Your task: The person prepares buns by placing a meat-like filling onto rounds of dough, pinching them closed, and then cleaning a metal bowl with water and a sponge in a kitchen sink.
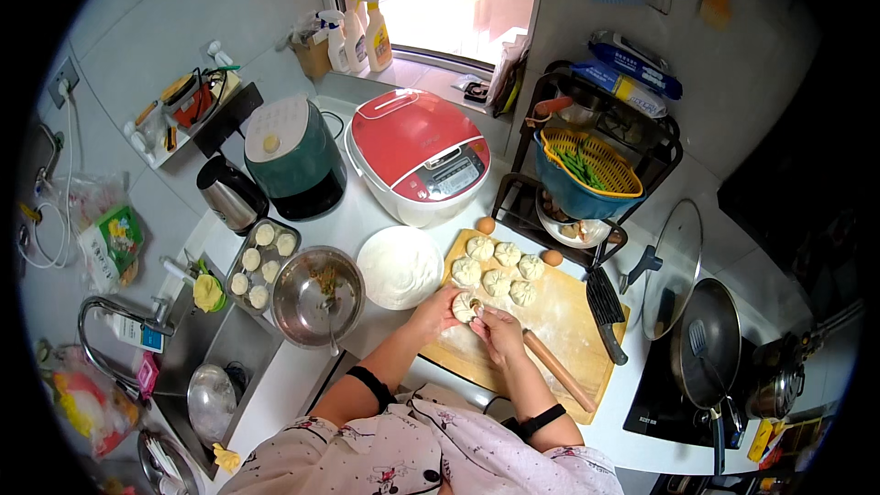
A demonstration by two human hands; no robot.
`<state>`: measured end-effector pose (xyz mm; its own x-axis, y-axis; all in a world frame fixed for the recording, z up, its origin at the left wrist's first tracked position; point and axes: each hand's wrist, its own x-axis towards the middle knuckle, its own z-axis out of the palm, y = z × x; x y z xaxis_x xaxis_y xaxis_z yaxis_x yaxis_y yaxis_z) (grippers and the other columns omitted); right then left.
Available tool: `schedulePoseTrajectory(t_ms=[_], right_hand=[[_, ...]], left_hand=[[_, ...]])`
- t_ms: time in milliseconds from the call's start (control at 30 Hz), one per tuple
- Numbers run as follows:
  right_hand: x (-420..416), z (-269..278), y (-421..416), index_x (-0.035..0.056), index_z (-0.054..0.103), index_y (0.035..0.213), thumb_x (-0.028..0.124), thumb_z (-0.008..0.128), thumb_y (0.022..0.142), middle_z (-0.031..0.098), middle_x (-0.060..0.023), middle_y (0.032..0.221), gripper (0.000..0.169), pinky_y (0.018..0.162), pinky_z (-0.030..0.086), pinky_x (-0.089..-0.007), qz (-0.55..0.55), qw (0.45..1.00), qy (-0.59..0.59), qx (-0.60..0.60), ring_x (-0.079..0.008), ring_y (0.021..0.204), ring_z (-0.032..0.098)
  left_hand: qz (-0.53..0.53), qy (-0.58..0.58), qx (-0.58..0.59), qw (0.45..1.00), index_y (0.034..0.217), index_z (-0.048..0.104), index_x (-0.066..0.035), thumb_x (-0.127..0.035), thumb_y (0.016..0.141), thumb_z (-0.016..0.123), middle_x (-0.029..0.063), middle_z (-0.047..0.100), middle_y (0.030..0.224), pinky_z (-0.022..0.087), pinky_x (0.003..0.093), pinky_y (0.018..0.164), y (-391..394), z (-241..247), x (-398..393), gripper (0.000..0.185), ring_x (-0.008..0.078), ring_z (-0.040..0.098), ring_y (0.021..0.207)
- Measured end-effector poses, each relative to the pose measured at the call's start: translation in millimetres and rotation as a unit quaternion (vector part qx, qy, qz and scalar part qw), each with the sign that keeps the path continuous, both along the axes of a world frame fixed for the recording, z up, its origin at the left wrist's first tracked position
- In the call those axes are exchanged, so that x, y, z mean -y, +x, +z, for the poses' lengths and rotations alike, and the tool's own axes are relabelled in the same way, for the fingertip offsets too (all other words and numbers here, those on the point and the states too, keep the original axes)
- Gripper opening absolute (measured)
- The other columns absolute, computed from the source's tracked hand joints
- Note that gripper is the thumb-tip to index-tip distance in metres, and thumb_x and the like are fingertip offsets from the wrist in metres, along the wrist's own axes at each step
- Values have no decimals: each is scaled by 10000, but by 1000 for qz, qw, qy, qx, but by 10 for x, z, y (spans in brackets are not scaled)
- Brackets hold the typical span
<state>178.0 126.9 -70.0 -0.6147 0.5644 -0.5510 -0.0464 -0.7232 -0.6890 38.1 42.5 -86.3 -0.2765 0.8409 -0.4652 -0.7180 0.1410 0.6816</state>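
Note:
A partly pleated dumpling bun point(465, 306) rests in my left hand point(438, 309), with a small opening at its top. The fingers of my right hand point(500, 332) pinch the dough at that opening. Several pleated buns point(496, 282) sit on the floured wooden board point(570, 302) just beyond my hands. A wooden rolling pin point(560, 371) lies on the board right of my right hand. To the left are a plate of flour point(401, 267), a steel bowl point(317, 295) with some filling and a spoon, and a tray of dough pieces point(251, 260).
Two eggs point(485, 225) touch the board's far edge. A black cleaver point(605, 313) lies over its right side. Behind stand a red rice cooker point(418, 151) and a rack with a basket of green beans point(591, 165). A frying pan point(708, 357) is at right, a sink point(227, 350) at left.

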Motion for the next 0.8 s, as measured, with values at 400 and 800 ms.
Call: schedulePoseTrajectory(t_ms=[400,800], right_hand=[[149,435,-112,26,652,883,80,673,714,613,-134,712,179,593,470,-348,93,710,690,109,-269,615,586],[178,557,-95,6,679,850,79,659,734,619,-148,745,139,633,479,-365,43,751,645,137,-301,678,596]], left_hand=[[28,-3,-5,1000,1034,584,-38,-454,961,330,69,590,912,487,311,735,37,431,-12,493,148,584,805],[18,9,-80,997,996,605,-10,-435,967,348,77,597,835,482,257,656,2,570,-30,497,137,575,700]])
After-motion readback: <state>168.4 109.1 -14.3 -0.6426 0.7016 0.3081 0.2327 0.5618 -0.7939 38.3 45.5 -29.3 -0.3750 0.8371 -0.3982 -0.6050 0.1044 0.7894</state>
